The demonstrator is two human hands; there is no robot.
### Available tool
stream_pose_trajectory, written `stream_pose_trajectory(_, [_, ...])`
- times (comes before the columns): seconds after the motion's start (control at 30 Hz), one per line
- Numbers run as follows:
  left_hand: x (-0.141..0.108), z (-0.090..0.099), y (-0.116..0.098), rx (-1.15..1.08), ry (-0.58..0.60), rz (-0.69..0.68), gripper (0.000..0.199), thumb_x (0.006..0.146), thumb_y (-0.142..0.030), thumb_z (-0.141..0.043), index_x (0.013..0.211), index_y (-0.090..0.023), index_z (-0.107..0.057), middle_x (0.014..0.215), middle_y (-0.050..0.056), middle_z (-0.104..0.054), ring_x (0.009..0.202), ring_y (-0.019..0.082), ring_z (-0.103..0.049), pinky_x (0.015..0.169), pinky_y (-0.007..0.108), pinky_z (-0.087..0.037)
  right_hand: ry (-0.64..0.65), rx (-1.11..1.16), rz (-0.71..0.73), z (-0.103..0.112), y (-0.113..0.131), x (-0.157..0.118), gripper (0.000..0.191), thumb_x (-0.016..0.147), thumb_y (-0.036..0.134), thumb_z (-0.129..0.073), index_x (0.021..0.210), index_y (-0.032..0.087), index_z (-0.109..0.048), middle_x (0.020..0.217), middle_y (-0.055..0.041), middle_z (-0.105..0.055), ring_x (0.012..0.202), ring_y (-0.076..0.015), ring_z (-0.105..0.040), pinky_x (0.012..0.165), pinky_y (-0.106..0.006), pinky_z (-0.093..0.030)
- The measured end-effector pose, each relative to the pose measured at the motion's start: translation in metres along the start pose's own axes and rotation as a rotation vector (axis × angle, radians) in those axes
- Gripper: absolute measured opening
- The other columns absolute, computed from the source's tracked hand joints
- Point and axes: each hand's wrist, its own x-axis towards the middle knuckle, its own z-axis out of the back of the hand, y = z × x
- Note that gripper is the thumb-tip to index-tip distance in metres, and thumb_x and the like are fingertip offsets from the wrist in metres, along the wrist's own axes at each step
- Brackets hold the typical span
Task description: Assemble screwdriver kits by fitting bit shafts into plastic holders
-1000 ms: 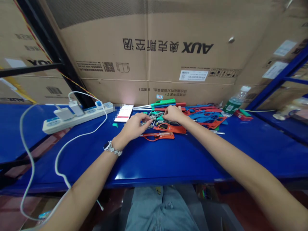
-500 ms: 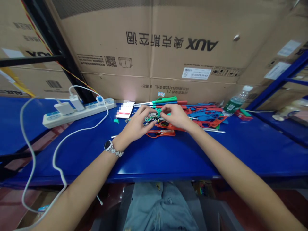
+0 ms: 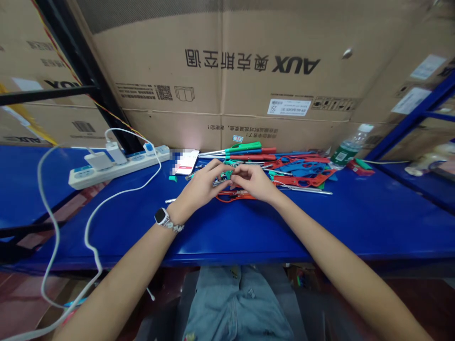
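My left hand (image 3: pixel 202 184), with a watch (image 3: pixel 161 217) on its wrist, curls its thumb and fingers around a small green plastic piece (image 3: pixel 226 174). From the other side, the fingertips of my right hand (image 3: pixel 255 181) pinch the same piece; its exact kind is partly hidden by the fingers. Below the hands lies an orange-red lighter shell half (image 3: pixel 234 196), partly covered by the right hand. Just behind are long-nosed lighters, among them a green one (image 3: pixel 243 148) and a red one (image 3: pixel 250 157). Red shells (image 3: pixel 304 181) and blue shells (image 3: pixel 302 168) are heaped to the right.
On the blue table (image 3: pixel 249 232), a phone (image 3: pixel 186 162) and a white power strip (image 3: pixel 106 175) with a looping white cable (image 3: pixel 117 192) lie left. A bottle (image 3: pixel 346 150) stands right, by a small red box (image 3: pixel 360 167). Large cardboard (image 3: pixel 227 85) closes off the back.
My right hand has come slightly down and nearer the left, its fingertips now on the green piece. The left hand has barely shifted. The view has moved slightly.
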Motion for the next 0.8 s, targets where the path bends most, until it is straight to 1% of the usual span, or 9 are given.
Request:
stream_pose_trajectory(0.1, [0.0, -0.002, 0.0, -0.038, -0.069, 0.046, 0.026, 0.101, -0.03, -0.063, 0.127, -0.023, -0.063, 0.108, 0.006, -0.062, 0.079, 0.015, -0.061, 0.075, 0.031, -0.055, 0.022, 0.086, 0.003, 0.0, -0.003, -0.002, 0.008, 0.089, 0.028, -0.068, 0.093, 0.022, -0.066, 0.092, -0.0033, -0.074, 0.086, -0.0196, -0.072, 0.087, -0.04, -0.058])
stream_pose_trajectory(0.17, [0.001, -0.004, 0.0, -0.079, -0.138, 0.095, 0.027, 0.101, -0.034, -0.063, 0.126, -0.023, -0.062, 0.105, 0.005, -0.063, 0.076, 0.015, -0.06, 0.071, 0.03, -0.054, 0.033, 0.168, 0.019, -0.001, -0.007, -0.003, 0.024, 0.083, 0.028, -0.075, 0.104, 0.023, -0.066, 0.096, -0.0027, -0.073, 0.09, -0.0194, -0.071, 0.088, -0.039, -0.058])
stream_pose_trajectory(0.23, [0.002, -0.007, -0.001, -0.125, -0.192, 0.154, 0.022, 0.101, -0.038, -0.063, 0.116, -0.022, -0.065, 0.096, 0.004, -0.063, 0.076, 0.015, -0.06, 0.068, 0.029, -0.053, 0.011, 0.224, 0.036, -0.005, -0.011, -0.003, 0.035, 0.078, 0.027, -0.08, 0.109, 0.024, -0.064, 0.094, -0.0015, -0.072, 0.089, -0.019, -0.071, 0.085, -0.038, -0.059])
stream_pose_trajectory(0.27, [0.002, -0.008, -0.002, -0.149, -0.21, 0.191, 0.02, 0.101, -0.041, -0.064, 0.108, -0.022, -0.065, 0.089, 0.003, -0.063, 0.074, 0.015, -0.059, 0.066, 0.028, -0.051, -0.011, 0.232, 0.042, -0.007, -0.013, -0.003, 0.036, 0.076, 0.027, -0.082, 0.107, 0.025, -0.064, 0.092, -0.0009, -0.072, 0.087, -0.0189, -0.071, 0.084, -0.037, -0.059])
stream_pose_trajectory(0.33, [0.003, -0.01, -0.003, -0.207, -0.227, 0.272, 0.025, 0.099, -0.045, -0.066, 0.094, -0.021, -0.062, 0.076, 0.0, -0.06, 0.067, 0.014, -0.057, 0.06, 0.027, -0.048, -0.06, 0.228, 0.05, -0.011, -0.014, -0.003, 0.031, 0.076, 0.028, -0.083, 0.102, 0.025, -0.066, 0.091, -0.0008, -0.073, 0.087, -0.0187, -0.071, 0.085, -0.038, -0.059])
stream_pose_trajectory(0.43, [0.003, -0.01, -0.004, -0.317, -0.182, 0.353, 0.034, 0.098, -0.05, -0.065, 0.083, -0.022, -0.056, 0.065, -0.002, -0.059, 0.058, 0.013, -0.057, 0.055, 0.027, -0.047, -0.107, 0.211, 0.064, -0.014, -0.015, -0.002, 0.021, 0.08, 0.034, -0.082, 0.094, 0.024, -0.07, 0.093, -0.0016, -0.075, 0.088, -0.0188, -0.071, 0.089, -0.041, -0.059])
stream_pose_trajectory(0.57, [0.003, -0.007, -0.004, -0.467, -0.042, 0.401, 0.041, 0.098, -0.054, -0.061, 0.074, -0.022, -0.053, 0.061, -0.001, -0.062, 0.053, 0.012, -0.06, 0.055, 0.027, -0.052, -0.161, 0.182, 0.057, -0.01, -0.015, -0.002, 0.023, 0.084, 0.046, -0.077, 0.088, 0.024, -0.072, 0.088, -0.0018, -0.074, 0.084, -0.019, -0.069, 0.087, -0.041, -0.058])
stream_pose_trajectory(0.73, [0.003, -0.008, -0.001, -0.549, 0.04, 0.425, 0.04, 0.098, -0.053, -0.063, 0.075, -0.021, -0.055, 0.065, 0.001, -0.066, 0.057, 0.013, -0.064, 0.062, 0.029, -0.057, -0.164, 0.136, 0.036, -0.007, -0.019, -0.001, 0.022, 0.087, 0.046, -0.075, 0.09, 0.024, -0.073, 0.089, -0.0018, -0.074, 0.084, -0.0185, -0.068, 0.088, -0.04, -0.057])
stream_pose_trajectory(0.8, [0.003, -0.009, 0.0, -0.608, 0.077, 0.455, 0.034, 0.097, -0.052, -0.065, 0.083, -0.021, -0.058, 0.071, 0.002, -0.069, 0.061, 0.014, -0.066, 0.064, 0.03, -0.058, -0.159, 0.127, 0.03, -0.007, -0.02, -0.001, 0.022, 0.087, 0.046, -0.075, 0.093, 0.024, -0.075, 0.094, -0.0026, -0.076, 0.088, -0.0192, -0.07, 0.09, -0.041, -0.057])
